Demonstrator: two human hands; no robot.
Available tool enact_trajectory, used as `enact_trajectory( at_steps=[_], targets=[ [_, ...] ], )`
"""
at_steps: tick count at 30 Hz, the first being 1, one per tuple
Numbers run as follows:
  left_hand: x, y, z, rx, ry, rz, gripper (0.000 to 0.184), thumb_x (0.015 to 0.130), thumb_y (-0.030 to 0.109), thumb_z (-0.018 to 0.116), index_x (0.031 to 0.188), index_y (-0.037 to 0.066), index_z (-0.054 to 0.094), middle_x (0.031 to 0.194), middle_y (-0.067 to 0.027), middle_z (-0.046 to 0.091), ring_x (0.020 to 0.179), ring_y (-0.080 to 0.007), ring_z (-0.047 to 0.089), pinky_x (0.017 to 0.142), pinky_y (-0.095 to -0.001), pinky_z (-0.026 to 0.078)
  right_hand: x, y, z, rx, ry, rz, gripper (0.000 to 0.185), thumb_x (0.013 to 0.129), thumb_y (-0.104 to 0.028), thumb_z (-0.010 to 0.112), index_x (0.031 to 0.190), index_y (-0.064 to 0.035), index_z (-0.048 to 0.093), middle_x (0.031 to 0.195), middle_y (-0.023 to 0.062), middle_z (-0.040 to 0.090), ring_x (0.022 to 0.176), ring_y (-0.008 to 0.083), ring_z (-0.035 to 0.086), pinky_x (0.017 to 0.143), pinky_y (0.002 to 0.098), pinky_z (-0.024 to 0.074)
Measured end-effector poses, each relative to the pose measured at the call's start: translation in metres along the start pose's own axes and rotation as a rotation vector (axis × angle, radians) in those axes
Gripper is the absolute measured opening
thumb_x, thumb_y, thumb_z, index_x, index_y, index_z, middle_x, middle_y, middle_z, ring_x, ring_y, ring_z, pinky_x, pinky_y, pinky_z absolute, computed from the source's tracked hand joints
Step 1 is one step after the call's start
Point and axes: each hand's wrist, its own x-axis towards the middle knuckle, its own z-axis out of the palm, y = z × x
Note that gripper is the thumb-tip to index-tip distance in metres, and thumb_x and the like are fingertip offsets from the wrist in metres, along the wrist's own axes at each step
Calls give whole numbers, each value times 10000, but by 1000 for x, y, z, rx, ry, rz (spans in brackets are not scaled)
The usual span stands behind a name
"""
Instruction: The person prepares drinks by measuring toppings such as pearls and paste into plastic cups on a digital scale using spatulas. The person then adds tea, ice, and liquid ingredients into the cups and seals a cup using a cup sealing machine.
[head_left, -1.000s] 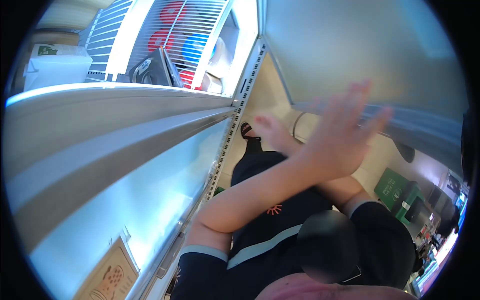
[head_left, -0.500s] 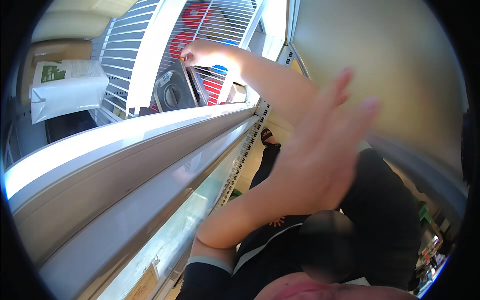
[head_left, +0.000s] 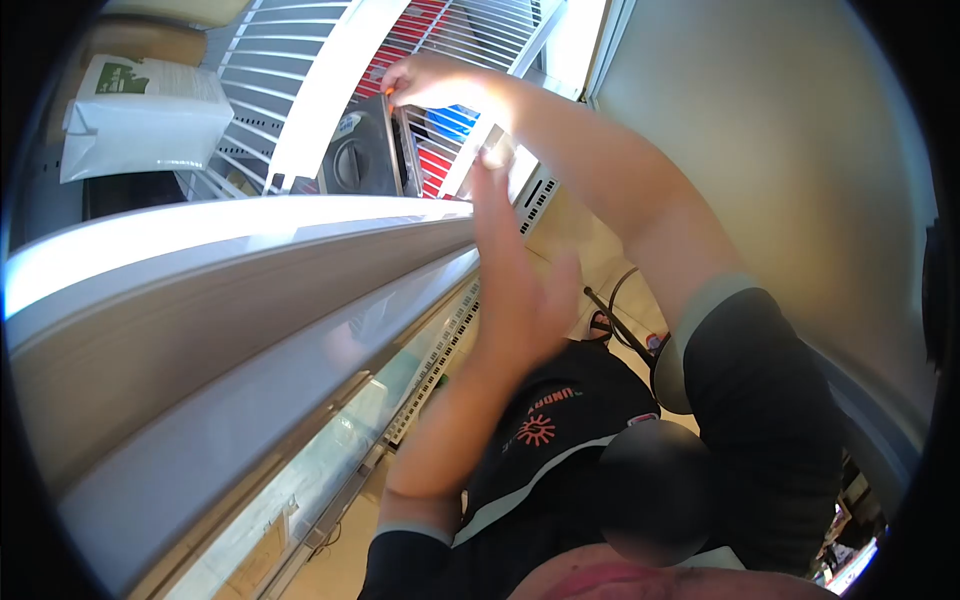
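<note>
A lidded stainless-steel food pan (head_left: 362,158) with a small label and a handle in its lid sits on the white wire shelf of a fridge. My right hand (head_left: 420,82) reaches across from the right, its fingers closed on the pan's far corner. Something small and orange shows at those fingertips, too small to name. My left hand (head_left: 520,270) is raised in front of the shelf edge, smeared by motion. Its fingers are apart and it holds nothing. The fingertips come close to the pan's right side, with no contact that I can make out.
A white package with a green print (head_left: 150,115) stands on the left. Red things (head_left: 415,30) and a blue one (head_left: 450,122) show through the wire rack. A thick white fridge edge (head_left: 250,240) crosses in front. On the right is a large pale panel (head_left: 760,130).
My left hand has swung left and up, closer to the pan. My right hand still grips the pan's corner, and the whole view has shifted a little.
</note>
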Motion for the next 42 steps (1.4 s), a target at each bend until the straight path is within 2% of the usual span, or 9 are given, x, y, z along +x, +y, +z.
enact_trajectory(
  at_steps=[7,16,18,22,24,27,30,33,42],
  targets=[
    [92,-103,26,639,392,-757,1007,776,219,626,1529,-51,14,1564,-382,30,1475,-510,59,1166,-602,149,-7,-11,3,60,317,68,199,812,-243,660,835,-47,684,764,113,688,727,221,665,661,353,517],
    [83,-132,20,641,433,-786,1020,766,264,583,1520,-91,-6,1582,-319,152,1480,-451,164,1191,-522,175,-28,-22,-60,-89,726,3,208,794,-217,630,754,-14,645,643,145,637,555,260,611,562,371,501],
    [87,-131,17,592,459,-791,1016,766,254,577,1518,-98,-9,1581,-319,156,1480,-448,167,1192,-521,173,-58,-27,-83,10,633,-98,237,890,-211,598,979,-26,716,826,142,704,728,250,653,671,365,507],
    [86,-135,18,581,471,-790,1011,766,244,569,1512,-110,-14,1580,-326,147,1482,-447,161,1194,-517,170,-89,-49,-99,473,665,179,215,872,-133,579,932,38,696,790,128,684,705,211,636,639,330,491],
    [87,-136,17,581,483,-778,1010,765,247,567,1512,-112,-11,1579,-328,145,1482,-449,159,1195,-517,167,-104,-45,-112,470,645,-95,219,875,-119,565,925,54,690,783,117,675,690,203,628,628,310,482],
    [78,-133,23,503,551,-743,949,797,181,571,1510,-122,23,1581,-332,132,1482,-455,144,1202,-498,157,-126,-40,-138,-502,627,-103,204,883,-125,573,878,29,706,788,117,677,759,178,648,632,325,501],
    [41,-58,43,-254,535,-508,662,877,19,571,1448,-121,265,1459,-300,392,1372,-371,400,1152,-423,278,-158,-85,-139,270,738,82,142,820,-132,595,794,3,631,643,89,595,562,173,544,527,312,443],
    [57,-22,63,-1023,316,-681,489,999,326,534,1380,31,450,1326,-71,566,1215,-201,516,977,-368,386,-182,-114,-112,555,852,105,97,802,-100,584,774,-7,586,596,56,538,500,132,470,480,284,388],
    [-20,47,74,-1225,-67,-676,214,1007,247,518,1089,70,605,1029,-29,623,960,-142,583,802,-361,494,-362,-139,-8,307,943,179,67,890,-73,574,898,-19,536,752,51,594,663,101,566,590,251,461]
  ],
)
